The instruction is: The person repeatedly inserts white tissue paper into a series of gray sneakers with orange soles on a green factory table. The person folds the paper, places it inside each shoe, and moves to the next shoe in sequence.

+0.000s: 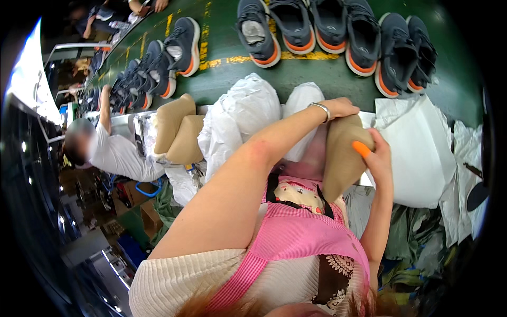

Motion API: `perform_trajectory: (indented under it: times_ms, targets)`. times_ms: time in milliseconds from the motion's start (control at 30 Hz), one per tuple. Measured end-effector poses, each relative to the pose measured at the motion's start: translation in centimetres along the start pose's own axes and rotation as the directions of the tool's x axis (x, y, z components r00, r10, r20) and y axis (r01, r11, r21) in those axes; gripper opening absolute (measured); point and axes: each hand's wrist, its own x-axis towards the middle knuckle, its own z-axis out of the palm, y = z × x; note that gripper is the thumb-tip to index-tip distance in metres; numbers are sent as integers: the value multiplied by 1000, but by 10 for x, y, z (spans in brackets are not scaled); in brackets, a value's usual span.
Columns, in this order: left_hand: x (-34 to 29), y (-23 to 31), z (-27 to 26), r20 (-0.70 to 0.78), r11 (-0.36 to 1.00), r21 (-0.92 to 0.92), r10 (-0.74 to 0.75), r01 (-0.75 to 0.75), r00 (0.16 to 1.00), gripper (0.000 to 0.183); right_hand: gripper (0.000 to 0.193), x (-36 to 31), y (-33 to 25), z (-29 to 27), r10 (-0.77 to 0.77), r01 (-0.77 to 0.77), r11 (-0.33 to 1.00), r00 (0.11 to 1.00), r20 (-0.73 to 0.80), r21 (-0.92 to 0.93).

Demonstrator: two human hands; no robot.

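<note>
A tan, smooth, curved piece, which looks like stiff paper or card, stands upright in front of my apron. My left hand, with a silver bracelet at the wrist, reaches across and grips its top edge; the fingertips are partly hidden. My right hand pinches its right side, an orange cover on the thumb. Just left of the piece lies a white wrapped bundle, partly behind my left forearm. Beyond my hands, dark grey sneakers with orange and white soles stand in a row.
The sneakers stand on a green work surface with yellow markings. Crumpled white paper and more tan pieces lie to the left, white sheets to the right. A co-worker in a white shirt reaches toward more sneakers at left.
</note>
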Motion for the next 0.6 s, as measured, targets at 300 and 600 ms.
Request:
perform_trajectory:
  times_ms: [300,600]
  targets:
    - [-61,63,-10,-229,899,309,389,-312,892,69,38,-10,28,-68,-123,298,685,947,-298,665]
    - [-187,77,5,75,671,-738,180,-67,981,40,36,17,108,-78,-455,197,858,721,-523,-474]
